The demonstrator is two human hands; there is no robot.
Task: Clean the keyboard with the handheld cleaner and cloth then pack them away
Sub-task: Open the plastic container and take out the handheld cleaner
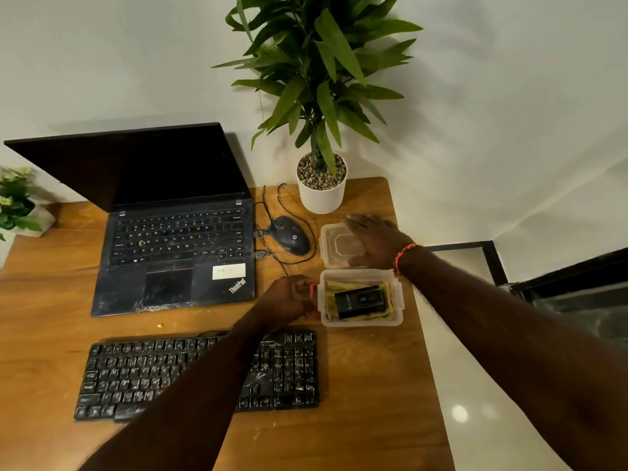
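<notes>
A dusty black keyboard (142, 372) lies at the desk's front; my left forearm crosses over its right half. To its upper right stands a clear plastic box (397, 317) holding a folded yellow-green cloth (331, 294) with the black handheld cleaner (360, 300) lying on top. My left hand (289, 299) grips the orange clip at the box's left end. The box's clear lid (334, 244) lies just behind the box, and my right hand (373, 241) rests on it with fingers spread flat.
An open black laptop (176, 253) stands behind the keyboard, screen dark. A wired mouse (292, 234) and its cable lie between the laptop and the lid. A potted plant (321, 185) stands at the back. The desk's right edge (428, 351) runs close to the box.
</notes>
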